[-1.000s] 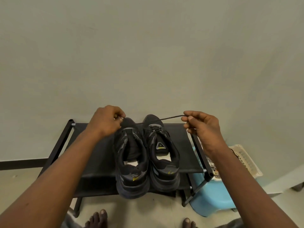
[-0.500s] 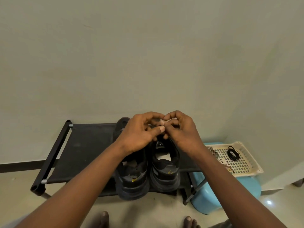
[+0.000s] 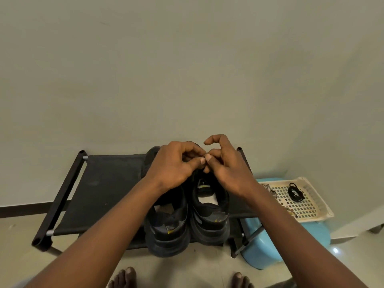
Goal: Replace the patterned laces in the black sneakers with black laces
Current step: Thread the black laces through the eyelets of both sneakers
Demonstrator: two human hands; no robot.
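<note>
The black sneakers (image 3: pixel 166 231) sit mid-frame on the black rack (image 3: pixel 99 183). The left hand (image 3: pixel 172 168) and right hand (image 3: pixel 226 169) meet over the right-side shoe, fingers curled. I cannot tell what they pinch, but it is likely lace ends. A spare black lace (image 3: pixel 295 192) waits in the tray (image 3: pixel 301 208).

Over the right sneaker (image 3: pixel 209 215) on the rack (image 3: pixel 99 183), left hand (image 3: pixel 172 165) and right hand (image 3: pixel 226 167) touched thumbs, perhaps pinching something unseen. Right of the rack, a tray (image 3: pixel 311 213) held a black lace (image 3: pixel 295 192).
</note>
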